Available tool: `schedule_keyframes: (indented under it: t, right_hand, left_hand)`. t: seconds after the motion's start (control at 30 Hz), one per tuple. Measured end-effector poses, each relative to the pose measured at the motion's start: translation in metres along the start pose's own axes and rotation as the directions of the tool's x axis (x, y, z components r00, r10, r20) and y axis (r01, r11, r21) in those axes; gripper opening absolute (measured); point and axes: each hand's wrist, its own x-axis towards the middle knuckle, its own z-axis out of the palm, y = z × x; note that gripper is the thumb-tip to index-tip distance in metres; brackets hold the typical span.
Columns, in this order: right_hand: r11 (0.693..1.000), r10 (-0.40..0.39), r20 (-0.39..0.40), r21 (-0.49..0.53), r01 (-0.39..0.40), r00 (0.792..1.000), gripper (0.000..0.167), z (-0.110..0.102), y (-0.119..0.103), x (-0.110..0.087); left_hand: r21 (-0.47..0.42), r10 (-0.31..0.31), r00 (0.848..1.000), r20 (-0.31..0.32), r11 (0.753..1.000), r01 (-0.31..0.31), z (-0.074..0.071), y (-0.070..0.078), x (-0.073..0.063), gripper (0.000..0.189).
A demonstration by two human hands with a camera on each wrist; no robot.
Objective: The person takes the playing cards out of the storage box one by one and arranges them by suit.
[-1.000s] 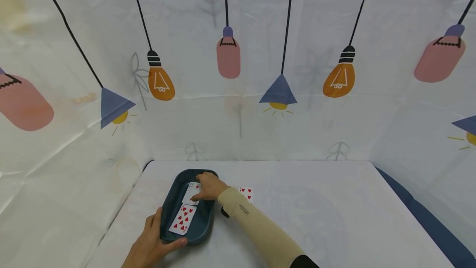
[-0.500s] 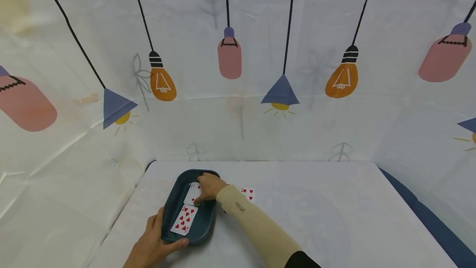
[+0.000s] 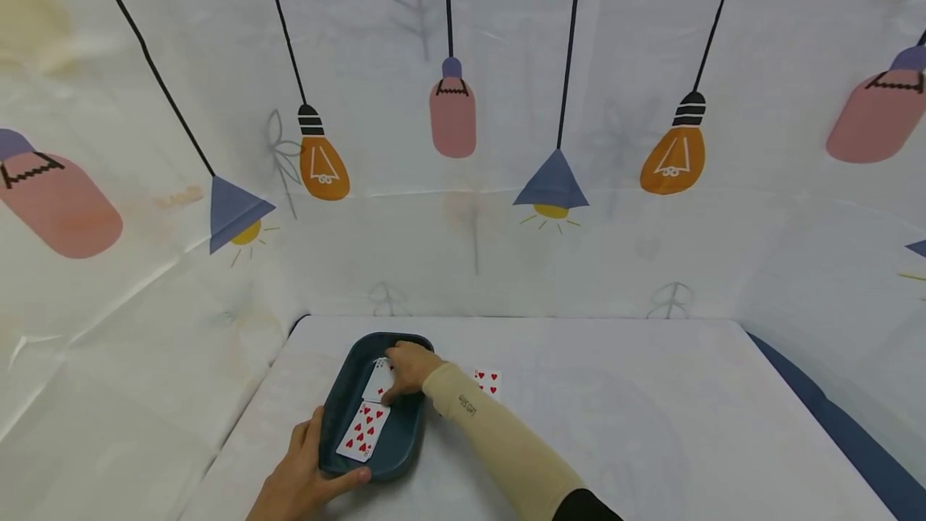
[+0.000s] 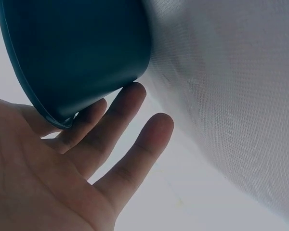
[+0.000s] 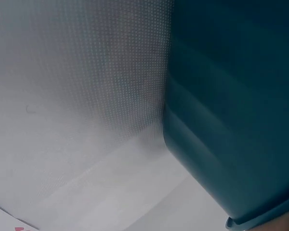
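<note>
A dark teal tray [image 3: 394, 465] lies on the white table in the head view, slightly turned. In it is a heart playing card [image 3: 363, 431], face up, at the near end. A second card [image 3: 378, 383] with red pips lies beyond it, partly covered. My left hand [image 3: 307, 465] holds the tray's near left corner, thumb along the near edge; its fingers [image 4: 120, 108] reach along the outer wall. My right hand [image 3: 411, 368] reaches over the right rim, thumb and fingers spread at the far card. Whether it pinches the card is hidden; the right wrist view shows mostly the tray's outside.
Another heart card [image 3: 489, 381] lies on the white table [image 3: 615, 416] right of the tray, partly behind my right sleeve [image 3: 492, 432]. A white sheet [image 3: 506, 264] printed with lamps hangs behind and to the left. Dark blue fabric [image 3: 832, 416] shows beyond the table's right edge.
The whole head view has shifted slightly right and down. My right thumb has slid a little toward the near end of the far card. The left hand keeps its place on the tray.
</note>
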Motion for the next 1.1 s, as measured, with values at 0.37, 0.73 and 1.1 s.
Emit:
schedule_keyframes:
  t: [0.37,0.73,1.1]
  right_hand:
    - [0.999,0.007,0.021,-0.034,-0.007,1.0,0.075,0.0045,0.0014,0.0037]
    - [0.997,0.004,0.034,-0.078,-0.001,0.999,0.081,0.0045,0.0015,0.004]
    - [0.999,-0.004,0.036,-0.047,0.005,0.999,0.087,0.0003,0.0002,-0.0006]
  left_hand:
    - [0.01,0.008,1.0,-0.013,1.0,-0.008,0.0023,-0.0007,0.0004,0.137]
    - [0.014,0.015,1.0,-0.022,1.0,-0.015,0.0008,0.0007,-0.0007,0.137]
    - [0.011,0.013,1.0,-0.016,1.0,-0.013,0.0011,0.0003,-0.0005,0.137]
